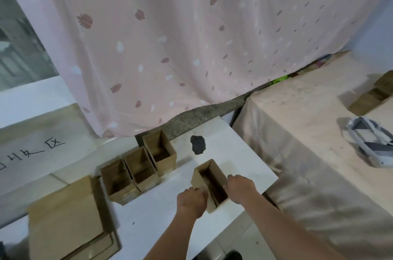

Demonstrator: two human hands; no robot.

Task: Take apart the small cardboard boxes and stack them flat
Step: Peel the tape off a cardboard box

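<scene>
An open-topped small cardboard box point(210, 181) stands on the white table point(161, 217), near its right edge. My left hand point(192, 201) grips the box's left wall with curled fingers. My right hand point(241, 185) holds the box's right wall. Three more open small boxes point(138, 168) stand in a row to the left, touching one another. A stack of flat cardboard point(66, 221) lies at the table's near left corner.
A dark chipped spot point(198, 144) marks the table behind the held box. A pink curtain point(191, 46) hangs behind. To the right stands a cloth-covered table point(308, 121) with a white headset point(370, 142) and brown boxes point(374, 95). A handwritten sign point(32, 153) lies at left.
</scene>
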